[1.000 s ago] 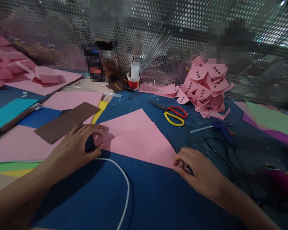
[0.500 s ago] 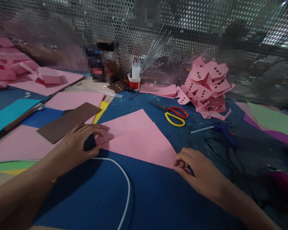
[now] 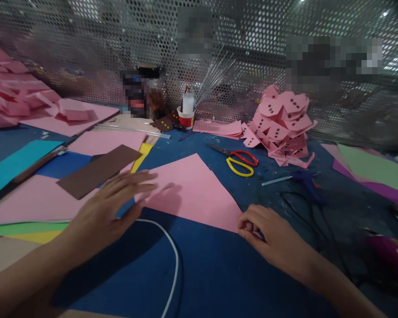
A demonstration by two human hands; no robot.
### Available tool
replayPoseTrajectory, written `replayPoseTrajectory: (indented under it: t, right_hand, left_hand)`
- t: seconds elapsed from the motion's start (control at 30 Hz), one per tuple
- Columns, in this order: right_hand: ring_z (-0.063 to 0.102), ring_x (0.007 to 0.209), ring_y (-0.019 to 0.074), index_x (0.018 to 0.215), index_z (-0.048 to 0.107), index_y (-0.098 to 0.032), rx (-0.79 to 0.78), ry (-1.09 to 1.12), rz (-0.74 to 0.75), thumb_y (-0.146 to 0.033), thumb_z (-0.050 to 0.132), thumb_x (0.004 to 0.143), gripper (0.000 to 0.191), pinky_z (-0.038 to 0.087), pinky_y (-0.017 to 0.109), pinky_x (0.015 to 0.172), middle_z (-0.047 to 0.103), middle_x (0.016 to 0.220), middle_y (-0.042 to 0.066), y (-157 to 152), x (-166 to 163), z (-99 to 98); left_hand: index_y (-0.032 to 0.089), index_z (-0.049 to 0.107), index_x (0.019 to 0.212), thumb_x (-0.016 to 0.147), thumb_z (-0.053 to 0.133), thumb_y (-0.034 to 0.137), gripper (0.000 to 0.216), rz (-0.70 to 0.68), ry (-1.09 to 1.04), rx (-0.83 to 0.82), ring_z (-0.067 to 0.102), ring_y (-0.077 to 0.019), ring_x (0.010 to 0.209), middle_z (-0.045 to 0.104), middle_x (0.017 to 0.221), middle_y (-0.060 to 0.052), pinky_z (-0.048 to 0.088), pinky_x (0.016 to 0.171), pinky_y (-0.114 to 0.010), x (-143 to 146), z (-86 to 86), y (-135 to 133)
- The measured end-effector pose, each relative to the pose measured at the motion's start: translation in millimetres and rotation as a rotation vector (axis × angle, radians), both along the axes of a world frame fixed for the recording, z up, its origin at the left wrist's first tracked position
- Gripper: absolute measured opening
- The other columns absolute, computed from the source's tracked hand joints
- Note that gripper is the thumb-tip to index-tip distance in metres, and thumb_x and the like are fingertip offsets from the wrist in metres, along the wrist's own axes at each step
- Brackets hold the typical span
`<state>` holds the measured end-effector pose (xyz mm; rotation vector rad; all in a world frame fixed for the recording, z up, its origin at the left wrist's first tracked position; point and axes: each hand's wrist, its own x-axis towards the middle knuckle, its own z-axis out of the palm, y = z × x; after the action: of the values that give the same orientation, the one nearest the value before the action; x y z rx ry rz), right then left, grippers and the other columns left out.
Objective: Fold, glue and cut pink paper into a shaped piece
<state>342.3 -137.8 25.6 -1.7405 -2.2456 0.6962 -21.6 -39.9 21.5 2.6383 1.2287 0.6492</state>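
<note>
Two hands (image 3: 268,227), one pair of scissors (image 3: 231,154)

A plain pink sheet of paper (image 3: 195,194), roughly triangular, lies flat on the dark blue surface (image 3: 215,274), its long straight edge nearest the viewer, its peak pointing away, and its left corner partly hidden from view.

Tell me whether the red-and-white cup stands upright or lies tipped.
Upright: the red-and-white cup opens upward, and a whitish container rises from it.

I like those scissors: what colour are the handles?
One red handle, one yellow handle, in the head view.
</note>
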Motion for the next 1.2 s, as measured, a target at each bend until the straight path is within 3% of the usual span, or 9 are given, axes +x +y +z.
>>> replayPoseTrajectory:
  t: [0.1,0.2,0.27,0.4,0.57,0.67,0.8,1.07,1.2]
  right_hand:
    - [0.060,0.087,0.0175,0.093,0.063,-0.024,-0.002,0.016,-0.015,-0.015,0.058,0.095,0.011,0.042,0.034,0.080,0.066,0.094,0.000,-1.2,-1.4,3.3]
    - [0.060,0.087,0.0172,0.093,0.063,-0.024,0.014,0.027,-0.030,-0.015,0.058,0.095,0.011,0.042,0.033,0.080,0.065,0.094,0.000,-2.4,-2.1,5.1]
    - [0.059,0.087,0.0167,0.092,0.063,-0.024,0.027,0.030,-0.033,-0.016,0.058,0.096,0.010,0.042,0.032,0.079,0.065,0.094,-0.001,-3.1,-2.2,5.6]
    - [0.059,0.089,0.0167,0.092,0.064,-0.024,0.048,0.028,-0.025,-0.017,0.060,0.096,0.009,0.042,0.032,0.081,0.066,0.096,-0.001,-4.6,-2.6,7.7]
    - [0.060,0.086,0.0164,0.094,0.065,-0.022,0.077,0.059,-0.022,-0.018,0.059,0.097,0.008,0.043,0.030,0.078,0.066,0.093,0.000,-5.0,-1.3,6.5]
    - [0.059,0.084,0.0158,0.097,0.065,-0.022,0.167,0.094,-0.059,-0.020,0.059,0.097,0.006,0.045,0.030,0.078,0.065,0.093,0.001,-3.1,2.1,-0.7]
    - [0.060,0.093,0.0188,0.101,0.066,-0.022,0.286,0.054,-0.060,-0.024,0.063,0.096,0.006,0.047,0.032,0.084,0.064,0.101,0.004,-1.2,5.3,-9.2]
    - [0.060,0.104,0.0230,0.108,0.068,-0.023,0.324,-0.063,0.003,-0.033,0.073,0.091,0.021,0.045,0.038,0.090,0.067,0.109,0.004,-2.1,5.2,-10.7]
    - [0.060,0.103,0.0234,0.107,0.068,-0.023,0.315,-0.098,0.009,-0.029,0.071,0.093,0.016,0.044,0.039,0.088,0.067,0.108,0.003,-1.4,5.1,-9.4]
  left_hand:
    - [0.042,0.029,0.157,0.102,0.049,0.037,0.059,-0.255,0.203,-0.114,0.028,-0.0231,0.153,0.033,0.164,0.006,0.029,0.126,-0.048,12.6,1.9,-16.5]
    - [0.040,0.010,0.162,0.100,0.053,0.049,0.076,-0.336,0.327,-0.165,0.021,-0.0235,0.155,0.025,0.167,0.004,0.020,0.129,-0.047,14.8,-10.9,-22.0]
    - [0.039,0.006,0.162,0.100,0.052,0.052,0.078,-0.358,0.343,-0.139,0.019,-0.0234,0.156,0.023,0.168,0.004,0.015,0.130,-0.048,12.7,-20.6,-21.1]
    - [0.038,0.009,0.162,0.098,0.053,0.055,0.079,-0.361,0.329,-0.122,0.021,-0.0237,0.155,0.026,0.167,0.002,0.015,0.130,-0.047,11.6,-22.7,-19.2]
    - [0.041,0.017,0.161,0.100,0.054,0.052,0.072,-0.325,0.294,-0.052,0.030,-0.0226,0.153,0.036,0.163,0.003,0.020,0.129,-0.045,30.4,-0.6,-18.7]
    - [0.040,0.026,0.159,0.102,0.052,0.048,0.063,-0.430,0.249,0.038,0.033,-0.0219,0.151,0.040,0.161,0.003,0.023,0.127,-0.041,48.6,5.8,-14.2]
    - [0.036,0.036,0.156,0.103,0.050,0.044,0.055,-0.584,0.258,0.052,0.043,-0.0208,0.145,0.048,0.157,0.001,0.031,0.123,-0.037,65.9,-1.4,-4.9]
    - [0.033,0.052,0.143,0.101,0.056,0.034,0.042,-0.528,0.232,0.016,0.055,-0.0222,0.132,0.060,0.145,-0.001,0.043,0.111,-0.038,76.4,-13.2,5.0]
    - [0.028,0.057,0.138,0.101,0.051,0.027,0.037,-0.510,0.212,0.027,0.054,-0.0231,0.132,0.061,0.143,-0.004,0.041,0.113,-0.040,78.7,-10.3,29.8]
